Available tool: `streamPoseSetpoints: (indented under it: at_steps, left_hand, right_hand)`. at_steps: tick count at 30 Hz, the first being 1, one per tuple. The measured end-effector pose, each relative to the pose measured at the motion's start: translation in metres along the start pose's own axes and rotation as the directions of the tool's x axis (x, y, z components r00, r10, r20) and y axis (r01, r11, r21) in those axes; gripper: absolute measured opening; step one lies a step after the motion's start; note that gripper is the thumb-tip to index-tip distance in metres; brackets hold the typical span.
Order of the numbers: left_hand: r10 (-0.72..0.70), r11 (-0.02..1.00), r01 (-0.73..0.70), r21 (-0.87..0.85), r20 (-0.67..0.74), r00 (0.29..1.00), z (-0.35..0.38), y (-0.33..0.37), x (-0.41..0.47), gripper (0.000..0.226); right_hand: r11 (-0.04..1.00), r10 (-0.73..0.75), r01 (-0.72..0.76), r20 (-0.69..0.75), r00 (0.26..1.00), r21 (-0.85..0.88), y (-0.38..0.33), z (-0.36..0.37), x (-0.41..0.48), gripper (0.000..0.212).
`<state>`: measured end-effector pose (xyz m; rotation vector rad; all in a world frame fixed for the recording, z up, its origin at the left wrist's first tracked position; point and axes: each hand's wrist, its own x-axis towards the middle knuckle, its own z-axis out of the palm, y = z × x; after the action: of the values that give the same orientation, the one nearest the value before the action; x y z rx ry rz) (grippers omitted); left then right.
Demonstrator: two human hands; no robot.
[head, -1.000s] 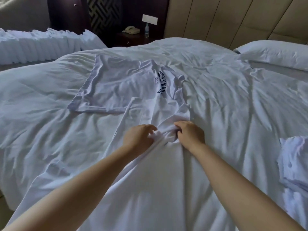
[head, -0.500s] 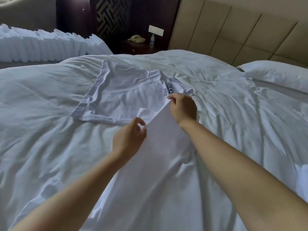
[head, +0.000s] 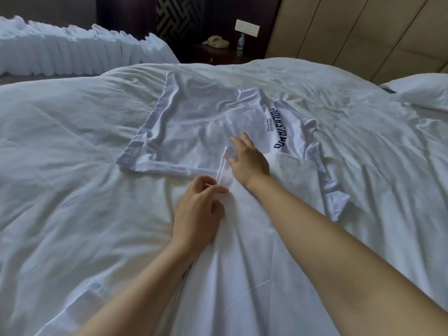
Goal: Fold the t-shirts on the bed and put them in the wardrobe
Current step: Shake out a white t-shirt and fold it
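Across the middle of the frame, a white cotton t-shirt with dark blue arched lettering (head: 201, 132) is lying spread on the rumpled white duvet of the bed (head: 72, 141), one short sleeve trailing toward the lower right. Just left of the lettering, the person's right hand (head: 249, 163) is resting palm down on the shirt, fingers straight and slightly spread over a small folded flap of cloth. Below it, the left hand (head: 198, 209) is lying at the fold's edge with fingers loosely curled; whether thumb and forefinger are pinching the hem cannot be told. At upper left, a long row of folded white cloths (head: 72, 49) is standing on edge. At top centre, a beige telephone (head: 215, 41) and a clear plastic bottle (head: 240, 43) are sitting on a dark wooden nightstand (head: 218, 55), and a white pillow (head: 421, 90) is lying at the right edge
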<state>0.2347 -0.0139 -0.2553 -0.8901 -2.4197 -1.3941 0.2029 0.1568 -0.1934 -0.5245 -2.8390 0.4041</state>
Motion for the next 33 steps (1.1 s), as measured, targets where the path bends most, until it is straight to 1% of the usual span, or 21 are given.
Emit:
streamPoseSetpoints:
  at_steps: [2, 4, 7, 9, 12, 13, 15, 18, 22, 25, 27, 30, 33]
  left_hand:
    - [0.018, 0.999, -0.018, 0.034, -0.002, 1.0, 0.001, 0.001, -0.001, 0.036]
    - [0.02, 0.997, -0.021, 0.071, 0.006, 1.0, 0.0, 0.002, -0.002, 0.039]
    - [0.009, 0.992, -0.017, 0.124, 0.065, 0.998, -0.004, 0.006, -0.004, 0.04]
    - [-0.024, 0.988, 0.0, 0.151, 0.154, 0.988, -0.009, 0.009, -0.004, 0.042]
    - [-0.091, 0.977, 0.014, 0.214, 0.353, 0.931, -0.026, 0.024, -0.007, 0.039]
    - [-0.108, 0.969, 0.008, 0.246, 0.396, 0.912, -0.035, 0.031, -0.011, 0.039]
    - [-0.132, 0.95, -0.012, 0.313, 0.433, 0.892, -0.057, 0.045, -0.027, 0.042]
    - [-0.118, 0.945, -0.025, 0.327, 0.41, 0.905, -0.099, 0.06, -0.061, 0.037]
    - [-0.098, 0.948, -0.022, 0.318, 0.355, 0.93, -0.153, 0.071, -0.114, 0.031]
    - [-0.093, 0.95, -0.006, 0.313, 0.299, 0.95, -0.189, 0.071, -0.151, 0.03]
    - [-0.12, 0.942, 0.023, 0.334, 0.274, 0.954, -0.21, 0.067, -0.172, 0.033]
    - [-0.177, 0.925, 0.067, 0.375, 0.267, 0.947, -0.233, 0.053, -0.197, 0.036]
    - [-0.242, 0.902, 0.108, 0.418, 0.282, 0.928, -0.243, 0.04, -0.213, 0.04]
  right_hand:
    - [1.0, 0.004, -0.004, -0.008, 1.0, 0.019, 0.003, 0.0, -0.006, 0.048]
    - [1.0, -0.007, 0.008, -0.033, 0.999, 0.027, 0.003, -0.005, -0.019, 0.042]
    - [1.0, -0.016, 0.016, -0.037, 0.999, 0.008, 0.001, -0.017, -0.053, 0.037]
    - [1.0, -0.021, 0.021, -0.02, 1.0, 0.013, -0.001, -0.026, -0.087, 0.037]
    - [0.998, -0.043, 0.042, 0.02, 0.999, 0.038, -0.007, -0.04, -0.142, 0.036]
    - [0.997, -0.051, 0.049, 0.036, 0.998, 0.051, -0.01, -0.045, -0.161, 0.036]
    - [0.995, -0.068, 0.061, 0.094, 0.993, 0.073, -0.021, -0.057, -0.197, 0.036]
    - [0.993, -0.097, 0.085, 0.175, 0.98, 0.078, -0.041, -0.073, -0.249, 0.037]
    - [0.983, -0.176, 0.161, 0.205, 0.963, 0.087, -0.07, -0.085, -0.311, 0.036]
    - [0.971, -0.239, 0.226, 0.225, 0.945, 0.082, -0.092, -0.084, -0.348, 0.036]
    - [0.957, -0.291, 0.282, 0.242, 0.926, 0.07, -0.104, -0.081, -0.367, 0.036]
    - [0.934, -0.347, 0.356, 0.309, 0.886, 0.029, -0.12, -0.073, -0.384, 0.04]
    - [0.931, -0.323, 0.363, 0.407, 0.855, -0.023, -0.13, -0.065, -0.389, 0.046]
